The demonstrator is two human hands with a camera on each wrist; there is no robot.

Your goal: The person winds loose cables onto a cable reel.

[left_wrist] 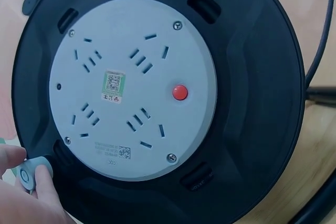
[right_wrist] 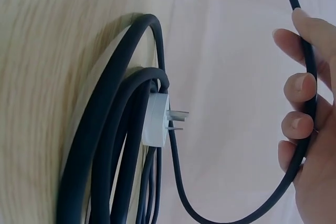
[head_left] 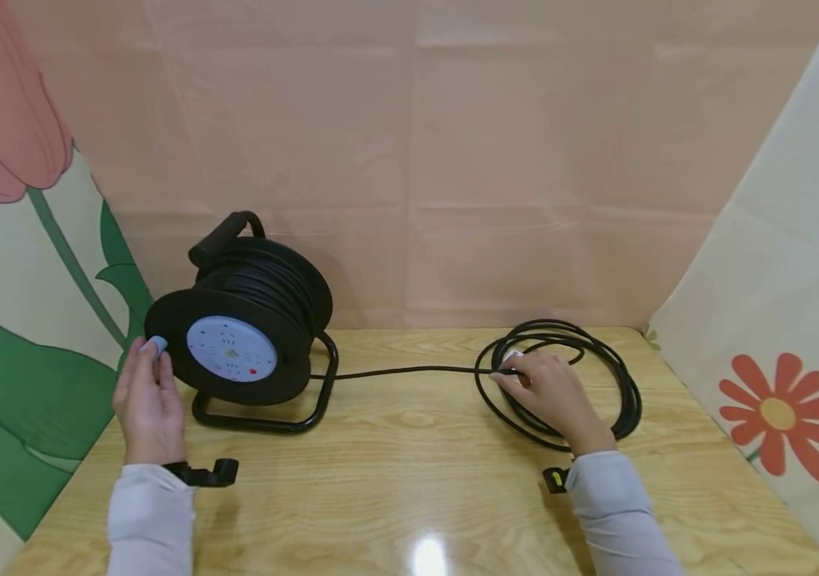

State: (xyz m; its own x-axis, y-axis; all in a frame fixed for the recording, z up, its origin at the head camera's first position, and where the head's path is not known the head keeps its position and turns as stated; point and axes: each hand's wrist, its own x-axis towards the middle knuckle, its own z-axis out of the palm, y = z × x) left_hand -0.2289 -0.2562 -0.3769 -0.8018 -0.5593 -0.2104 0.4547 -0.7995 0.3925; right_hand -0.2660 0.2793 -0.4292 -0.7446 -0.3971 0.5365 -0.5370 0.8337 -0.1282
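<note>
A black cable reel (head_left: 265, 280) stands on its tube frame (head_left: 269, 426) at the left of the table. Its round pale socket panel (left_wrist: 131, 87) carries several slots and a red button (left_wrist: 180, 92). At the rim, my left hand (head_left: 146, 408) pinches the light blue crank knob (left_wrist: 32, 173) between thumb and fingers. A black cable (head_left: 409, 370) runs from the reel to my right hand (head_left: 557, 392), whose fingers curl round it. Beneath and around that hand lies a loose cable coil (head_left: 629, 396). On the coil sits a white plug (right_wrist: 156, 120), its metal pins pointing outward.
The wood-grain table (head_left: 381, 480) is backed by a plain pinkish sheet (head_left: 417, 160). Floral-printed panels flank it left and right, one with a red flower (head_left: 777, 412). The reel's carrying handle (head_left: 225, 238) rises at its top.
</note>
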